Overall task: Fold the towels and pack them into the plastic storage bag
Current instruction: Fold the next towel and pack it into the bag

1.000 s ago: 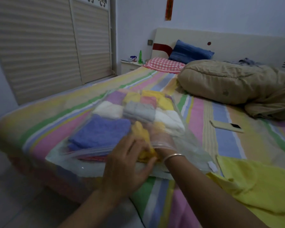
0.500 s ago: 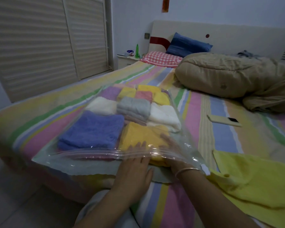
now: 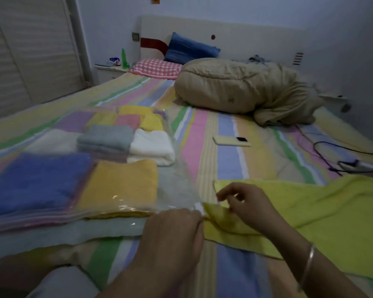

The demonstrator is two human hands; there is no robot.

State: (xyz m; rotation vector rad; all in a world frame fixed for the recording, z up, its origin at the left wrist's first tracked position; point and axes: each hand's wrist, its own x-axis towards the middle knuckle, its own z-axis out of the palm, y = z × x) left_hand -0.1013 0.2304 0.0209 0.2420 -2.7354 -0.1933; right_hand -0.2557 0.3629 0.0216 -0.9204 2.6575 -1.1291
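The clear plastic storage bag (image 3: 177,190) lies on the bed at the left, its mouth toward me. Inside are folded towels: a blue one (image 3: 35,181), an orange-yellow one (image 3: 121,181), a grey one (image 3: 106,136), a white one (image 3: 151,145) and several more behind. A yellow-green towel (image 3: 310,211) lies spread out at the right. My left hand (image 3: 172,235) sits at the bag's near right corner, back up, fingertips hidden where the bag meets the towel. My right hand (image 3: 248,205) pinches the towel's raised near corner.
A phone (image 3: 230,140) lies on the striped sheet (image 3: 228,164) past the towel. A bundled beige quilt (image 3: 241,89) and two pillows fill the head end. Cables (image 3: 340,155) trail at the right. The bed's near edge is by my knees.
My right hand has come out of the bag's mouth and moved right onto the yellow-green towel. My left hand slid right along the bag's edge to its corner. The orange-yellow towel now lies flat inside.
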